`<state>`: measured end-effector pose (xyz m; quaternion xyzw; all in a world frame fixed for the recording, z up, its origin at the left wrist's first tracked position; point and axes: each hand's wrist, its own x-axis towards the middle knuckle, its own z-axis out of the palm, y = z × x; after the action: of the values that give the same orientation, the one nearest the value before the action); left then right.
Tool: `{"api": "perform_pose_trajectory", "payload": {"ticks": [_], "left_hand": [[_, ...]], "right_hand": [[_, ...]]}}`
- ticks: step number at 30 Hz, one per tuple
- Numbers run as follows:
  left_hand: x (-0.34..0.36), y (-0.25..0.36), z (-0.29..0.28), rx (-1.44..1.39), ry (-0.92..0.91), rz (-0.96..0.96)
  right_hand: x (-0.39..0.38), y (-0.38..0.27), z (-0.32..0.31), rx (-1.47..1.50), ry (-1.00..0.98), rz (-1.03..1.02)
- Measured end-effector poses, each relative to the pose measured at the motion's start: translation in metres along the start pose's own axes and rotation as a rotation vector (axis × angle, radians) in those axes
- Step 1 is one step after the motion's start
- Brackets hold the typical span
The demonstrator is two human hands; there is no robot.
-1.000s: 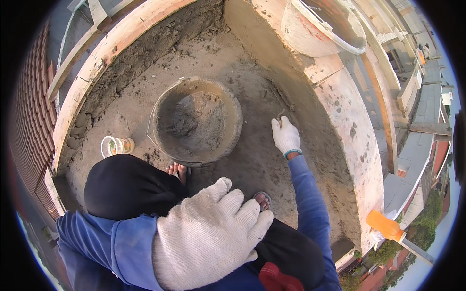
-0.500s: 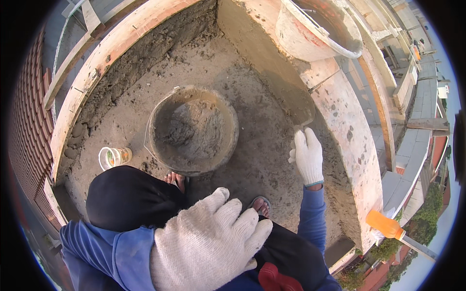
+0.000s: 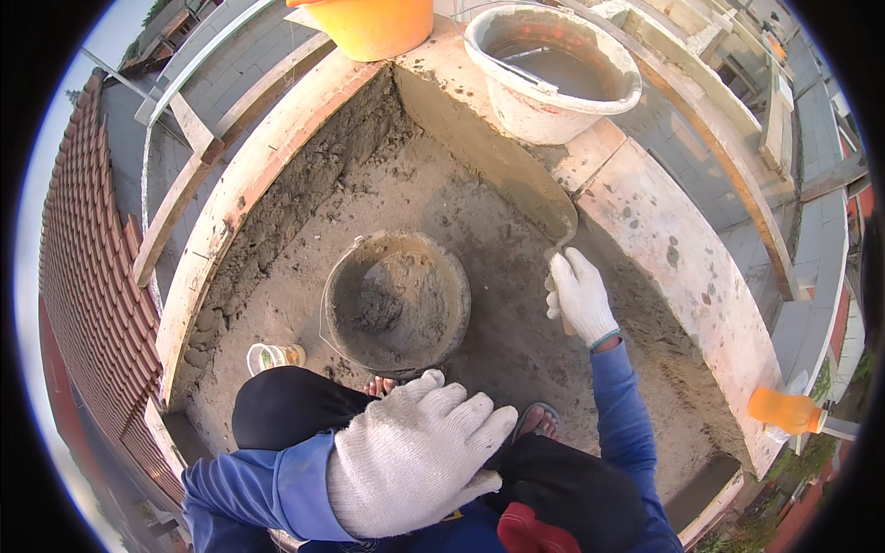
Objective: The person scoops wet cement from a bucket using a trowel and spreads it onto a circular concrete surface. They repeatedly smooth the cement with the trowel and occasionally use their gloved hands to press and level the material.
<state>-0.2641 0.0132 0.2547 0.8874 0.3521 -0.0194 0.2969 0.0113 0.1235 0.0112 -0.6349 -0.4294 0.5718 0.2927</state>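
Observation:
My right hand [image 3: 581, 293], in a white knit glove, is closed around the handle of a trowel [image 3: 564, 236]. The blade lies at the right-hand end of the smooth mortared wall [image 3: 479, 152]; mortar of the same grey makes its outline hard to see. My left hand [image 3: 419, 456], also gloved, is held above my lap with its fingers apart and nothing in it. Ahead of my feet stands a dark bucket [image 3: 339, 343], partly filled with wet grey mortar [image 3: 392, 300]. Its thin wire handle hangs at the left side.
A clear plastic cup [image 3: 275, 358] is left of the bucket. On the ledge are a whitish tub [image 3: 544, 115] of greyish liquid and an orange container [image 3: 373, 26]. An orange bottle [image 3: 785, 411] is at the far right. Roof tiles [image 3: 97, 295] lie beyond the left ledge.
My view has shifted, bringing the orange container into sight and moving the bucket rightward in the picture. My right hand still grips the trowel by the wall; my left hand stays open over my lap.

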Motion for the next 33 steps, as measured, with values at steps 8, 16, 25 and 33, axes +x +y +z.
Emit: {"api": "perform_pose_trajectory", "payload": {"ticks": [8,16,25,33], "left_hand": [[0.004,0.008,-0.012,0.01,0.005,0.022],[-0.033,-0.034,-0.049,-0.048,0.633,-0.446],[-0.17,-0.277,0.094,-1.006,0.866,-0.968],[-0.085,-0.292,0.184,-1.669,0.841,-0.816]], "right_hand": [[-0.058,-0.006,-0.024,-0.051,-0.019,-0.043],[0.018,0.034,-0.045,-0.086,-0.173,0.135],[-0.114,0.096,-0.097,-0.39,0.093,0.246],[-0.013,0.055,-0.039,-0.373,-0.122,0.153]]}}
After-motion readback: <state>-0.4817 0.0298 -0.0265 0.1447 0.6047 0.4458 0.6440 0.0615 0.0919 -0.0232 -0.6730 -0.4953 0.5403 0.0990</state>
